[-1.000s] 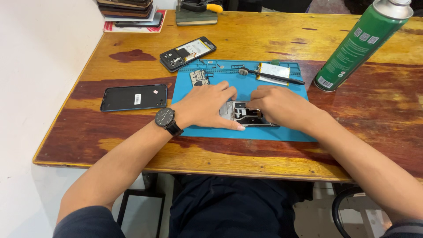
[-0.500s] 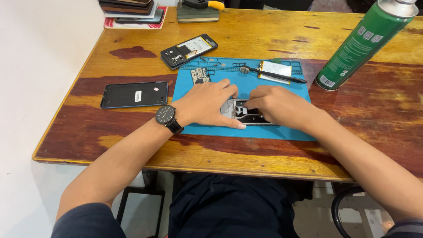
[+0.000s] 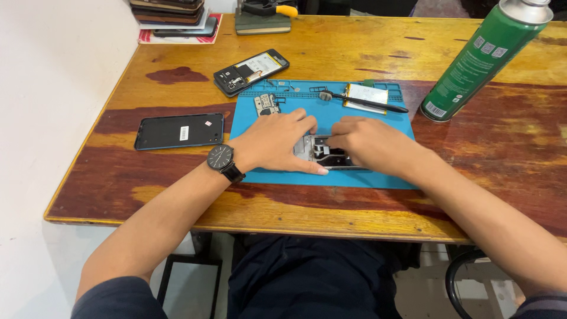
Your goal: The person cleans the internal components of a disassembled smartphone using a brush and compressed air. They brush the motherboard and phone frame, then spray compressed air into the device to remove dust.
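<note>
On the table lies a mat with an opened phone between both hands, a brush and battery behind it, a back cover left, a spray can right, another phone behind the mat.

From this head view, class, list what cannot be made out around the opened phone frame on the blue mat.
- Head view: most of the opened grey phone frame lies under the left hand and right hand.
- What the right fingertips grip: too small to tell.
- Tall green spray can: top cut off by the picture's edge.
- Stack of dark phones: cut off by the top edge.
</note>
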